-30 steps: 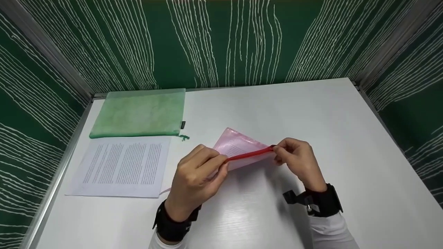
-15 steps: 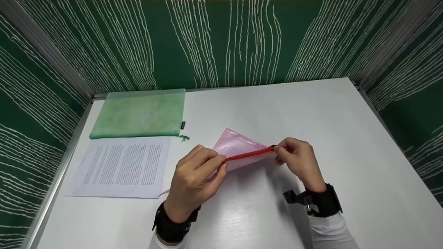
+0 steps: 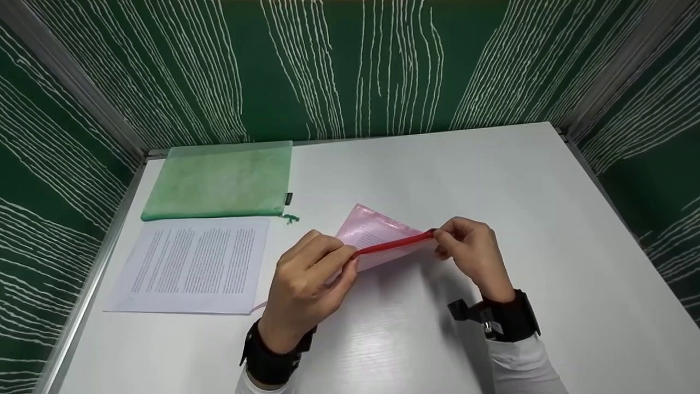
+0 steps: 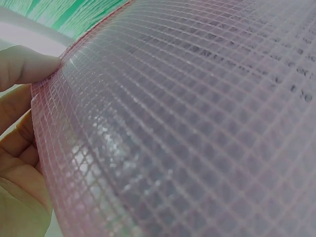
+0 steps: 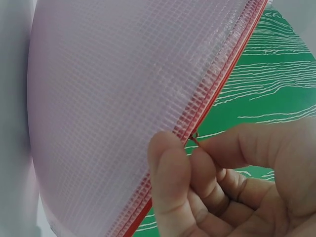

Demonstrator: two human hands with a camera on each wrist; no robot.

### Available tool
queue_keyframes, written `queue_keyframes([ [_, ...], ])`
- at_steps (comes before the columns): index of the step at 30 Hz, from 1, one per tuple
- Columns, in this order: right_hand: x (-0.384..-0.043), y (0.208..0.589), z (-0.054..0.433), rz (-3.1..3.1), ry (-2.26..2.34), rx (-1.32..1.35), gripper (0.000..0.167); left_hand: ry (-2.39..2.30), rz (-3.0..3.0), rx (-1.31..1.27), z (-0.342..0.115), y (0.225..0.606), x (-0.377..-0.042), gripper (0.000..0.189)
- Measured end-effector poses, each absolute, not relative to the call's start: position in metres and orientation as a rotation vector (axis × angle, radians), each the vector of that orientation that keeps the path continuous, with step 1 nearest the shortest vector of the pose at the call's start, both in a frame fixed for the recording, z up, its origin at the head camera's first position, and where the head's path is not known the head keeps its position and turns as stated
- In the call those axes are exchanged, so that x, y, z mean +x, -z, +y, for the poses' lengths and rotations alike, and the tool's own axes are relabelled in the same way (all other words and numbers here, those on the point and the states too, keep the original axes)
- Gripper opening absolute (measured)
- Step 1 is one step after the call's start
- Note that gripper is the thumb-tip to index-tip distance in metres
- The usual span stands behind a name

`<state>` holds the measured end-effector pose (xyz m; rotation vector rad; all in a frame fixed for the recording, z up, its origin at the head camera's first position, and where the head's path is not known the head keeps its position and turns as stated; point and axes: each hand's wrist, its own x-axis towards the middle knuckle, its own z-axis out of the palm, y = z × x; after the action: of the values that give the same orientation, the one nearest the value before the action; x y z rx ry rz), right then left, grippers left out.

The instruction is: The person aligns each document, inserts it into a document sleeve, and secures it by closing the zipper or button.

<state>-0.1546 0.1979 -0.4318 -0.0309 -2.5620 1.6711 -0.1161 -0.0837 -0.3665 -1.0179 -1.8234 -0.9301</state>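
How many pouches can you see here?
2. The pink pouch is in the left hand, with the right hand pinching its red zip; the green pouch lies at the back left of the table, just beyond the printed sheet. Any hidden underneath wouldn't show.

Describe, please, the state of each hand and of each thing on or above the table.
Pink pouch: held between both hands, printed text showing through.
Red zipper: stretched fairly straight; whether fully closed, cannot tell.
Left hand: pinching the pouch's zipper edge.
Right hand: pinching farther along the same edge.
Green pouch: lying flat; closure unclear.
Printed sheet: lying flat, printed side up.
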Motion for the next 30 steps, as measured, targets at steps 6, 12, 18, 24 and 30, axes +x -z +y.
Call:
queue_keyframes([
  [6,-0.156,0.432,0.199,-2.553,-1.673,-0.036,0.011,0.94,-1.817,-1.016,-0.084,0.367,-0.116,0.008],
  [12,-0.158,0.435,0.201,-2.563,-1.645,-0.047,0.011,0.946,-1.819,-1.018,-0.084,0.366,-0.115,0.007],
  [18,-0.161,0.439,0.203,-2.574,-1.624,-0.051,0.011,0.934,-1.824,-1.027,-0.084,0.366,-0.116,0.008],
  [24,-0.162,0.442,0.204,-2.581,-1.594,-0.052,0.012,0.933,-1.827,-1.026,-0.083,0.367,-0.115,0.007],
  [30,-0.164,0.444,0.206,-2.564,-1.606,-0.063,0.013,0.926,-1.825,-1.024,-0.083,0.366,-0.115,0.008],
])
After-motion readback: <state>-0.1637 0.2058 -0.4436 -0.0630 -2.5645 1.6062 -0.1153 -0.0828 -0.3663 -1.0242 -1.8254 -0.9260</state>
